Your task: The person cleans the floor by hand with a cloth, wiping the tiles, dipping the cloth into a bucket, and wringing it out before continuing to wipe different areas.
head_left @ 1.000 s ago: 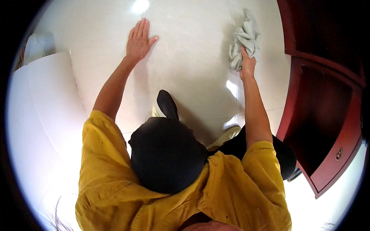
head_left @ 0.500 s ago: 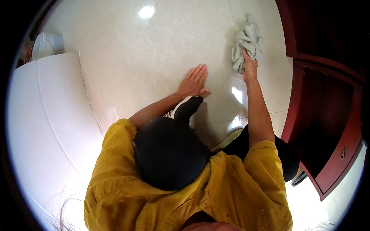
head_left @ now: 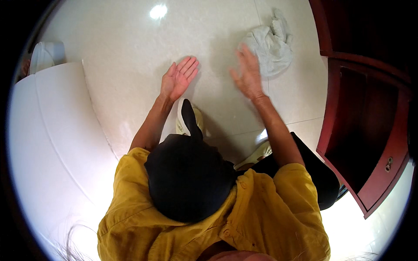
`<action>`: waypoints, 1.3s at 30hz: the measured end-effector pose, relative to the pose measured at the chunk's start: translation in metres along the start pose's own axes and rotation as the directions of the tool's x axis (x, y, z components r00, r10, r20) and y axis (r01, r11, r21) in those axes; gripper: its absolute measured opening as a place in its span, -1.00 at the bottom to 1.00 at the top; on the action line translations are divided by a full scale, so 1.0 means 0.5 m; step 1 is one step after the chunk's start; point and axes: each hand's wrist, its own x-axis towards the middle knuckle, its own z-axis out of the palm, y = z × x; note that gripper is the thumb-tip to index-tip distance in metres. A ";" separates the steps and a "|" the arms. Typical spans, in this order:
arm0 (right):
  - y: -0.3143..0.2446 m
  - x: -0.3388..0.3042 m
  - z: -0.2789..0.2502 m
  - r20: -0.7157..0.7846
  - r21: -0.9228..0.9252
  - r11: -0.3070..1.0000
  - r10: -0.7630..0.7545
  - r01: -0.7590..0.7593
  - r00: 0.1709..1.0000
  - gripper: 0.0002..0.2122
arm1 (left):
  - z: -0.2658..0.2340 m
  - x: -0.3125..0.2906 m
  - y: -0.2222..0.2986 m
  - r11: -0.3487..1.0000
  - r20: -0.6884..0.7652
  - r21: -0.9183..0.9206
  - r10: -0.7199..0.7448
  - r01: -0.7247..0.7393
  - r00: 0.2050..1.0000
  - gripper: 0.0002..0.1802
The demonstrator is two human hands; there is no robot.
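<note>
A crumpled pale grey cloth (head_left: 272,54) lies partly spread on the shiny cream tile floor (head_left: 130,48), at the far right. Beside its left edge is my right hand (head_left: 248,75), slightly blurred, fingers apart and holding nothing. My left hand (head_left: 178,80) is turned palm up above the floor, its fingers stretched out and nothing in it. It is nearest to my light-coloured shoe (head_left: 198,119), just in front of my bent knee (head_left: 189,178) in black trousers.
On the right stands a dark red wooden cabinet (head_left: 326,100) with a red drawer (head_left: 381,187) pulled out, its handle facing outward. A white smooth-sided piece (head_left: 56,113) runs along the left, with a white container (head_left: 45,56) behind it.
My right hand has let go of the cloth and moved left. The cloth is more spread out. My left hand has lifted from the floor, moved left and turned palm up.
</note>
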 end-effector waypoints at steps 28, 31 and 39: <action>0.030 0.030 0.033 0.525 0.642 0.270 0.528 -0.718 0.668 -0.90 | -0.021 -0.021 -0.018 0.997 -0.149 0.046 -0.052 0.059 0.987 -0.41; 0.028 0.025 0.019 0.525 0.677 0.201 0.541 -0.708 0.656 -0.91 | -0.020 -0.017 -0.015 0.993 -0.172 0.100 -0.052 0.070 0.984 -0.46; 0.044 0.039 -0.021 0.578 0.678 0.238 0.412 -0.695 0.704 -0.94 | -0.014 -0.009 -0.012 0.966 -0.232 0.236 -0.047 0.103 0.972 -0.53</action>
